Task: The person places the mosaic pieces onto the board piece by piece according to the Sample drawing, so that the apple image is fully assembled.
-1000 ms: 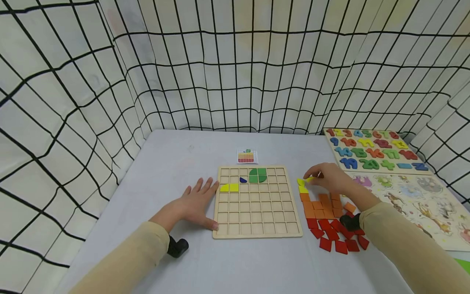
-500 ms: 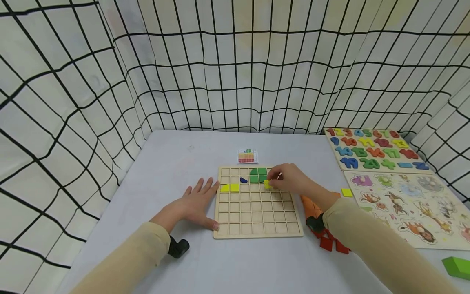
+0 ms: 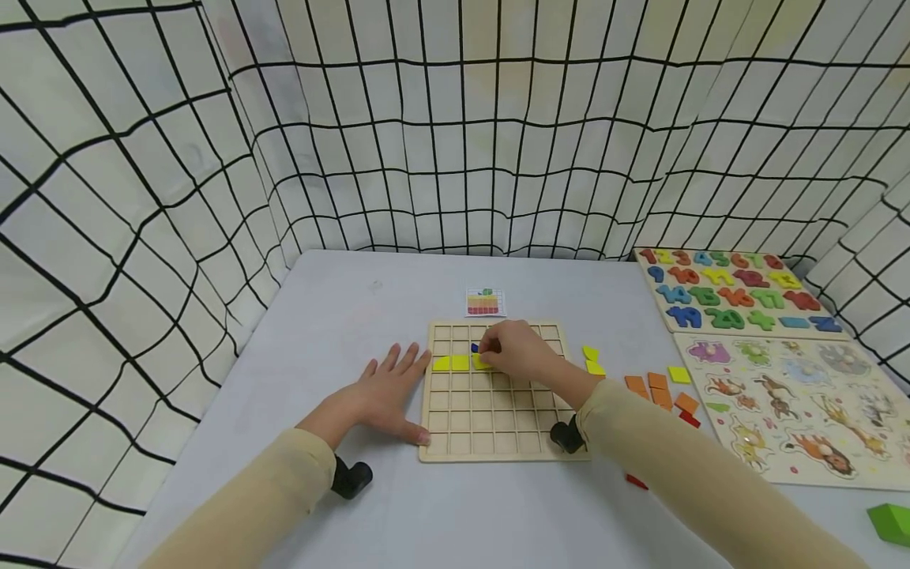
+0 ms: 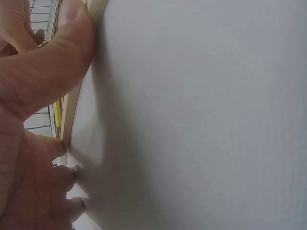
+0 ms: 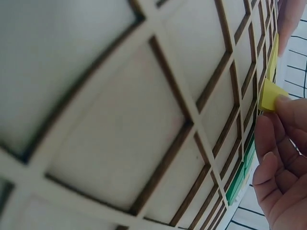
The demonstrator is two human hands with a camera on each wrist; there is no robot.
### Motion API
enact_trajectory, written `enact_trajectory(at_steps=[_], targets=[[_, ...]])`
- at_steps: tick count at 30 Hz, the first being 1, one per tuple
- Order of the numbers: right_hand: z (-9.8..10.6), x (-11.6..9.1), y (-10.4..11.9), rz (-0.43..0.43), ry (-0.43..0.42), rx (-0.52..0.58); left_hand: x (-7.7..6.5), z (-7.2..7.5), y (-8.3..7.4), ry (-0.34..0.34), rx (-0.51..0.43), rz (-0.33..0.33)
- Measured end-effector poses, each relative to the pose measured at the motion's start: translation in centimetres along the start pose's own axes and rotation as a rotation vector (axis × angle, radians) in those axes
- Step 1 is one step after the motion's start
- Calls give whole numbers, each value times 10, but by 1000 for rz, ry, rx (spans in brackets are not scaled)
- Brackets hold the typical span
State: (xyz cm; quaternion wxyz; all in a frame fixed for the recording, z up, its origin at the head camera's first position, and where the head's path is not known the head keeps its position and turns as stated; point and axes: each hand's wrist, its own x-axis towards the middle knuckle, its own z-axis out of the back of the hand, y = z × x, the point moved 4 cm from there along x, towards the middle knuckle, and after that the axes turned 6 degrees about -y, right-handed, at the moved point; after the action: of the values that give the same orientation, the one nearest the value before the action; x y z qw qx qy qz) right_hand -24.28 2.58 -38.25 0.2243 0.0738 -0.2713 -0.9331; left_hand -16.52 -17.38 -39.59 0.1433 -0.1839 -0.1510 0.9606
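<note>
A wooden grid board [image 3: 469, 419] lies on the table. My left hand [image 3: 377, 401] is spread out at its left side, the thumb touching the frame's edge. Between thumb and fingers, my right hand [image 3: 522, 353] pinches a yellow tile [image 5: 272, 96] over the third row from the top. Left of that tile, yellow pieces [image 3: 451, 363] sit in the grid, and a small dark blue piece [image 3: 474, 348] shows just above it. Green pieces [image 5: 242, 165] in the board appear in the right wrist view; the right hand covers them in the head view.
Behind the board lies a small picture card [image 3: 486, 303]. To the right are loose yellow tiles [image 3: 595, 368] and orange tiles [image 3: 659, 381]; the right sleeve hides most red ones. Beyond stand a number puzzle [image 3: 735, 278], an animal puzzle [image 3: 775, 427] and a green block [image 3: 892, 523].
My right hand has carried a yellow tile from the loose pieces on the right to the board, then further left along the grid. The left hand has kept its place at the board's edge.
</note>
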Motion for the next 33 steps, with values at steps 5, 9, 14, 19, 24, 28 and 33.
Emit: enact_trajectory(at_steps=[5, 9, 14, 19, 24, 28, 33], targets=[[-1, 0, 3, -36, -15, -19, 1, 0, -1, -3, 11, 3], [-2, 0, 6, -74, -19, -40, 2, 1, -1, -4, 16, 5], [-3, 0, 9, -103, -17, -78, 3, 0, -1, -2, 6, 1], [-4, -1, 11, -105, -25, -116, 3, -1, -1, 1, 7, 0], [-5, -2, 12, -109, -38, -134, 3, -1, -1, -2, 2, 1], [-6, -3, 12, -110, -40, -141, 2, -1, -1, -3, 1, 5], [-5, -3, 12, -95, -39, -135, 1, -1, -1, 1, 4, 6]])
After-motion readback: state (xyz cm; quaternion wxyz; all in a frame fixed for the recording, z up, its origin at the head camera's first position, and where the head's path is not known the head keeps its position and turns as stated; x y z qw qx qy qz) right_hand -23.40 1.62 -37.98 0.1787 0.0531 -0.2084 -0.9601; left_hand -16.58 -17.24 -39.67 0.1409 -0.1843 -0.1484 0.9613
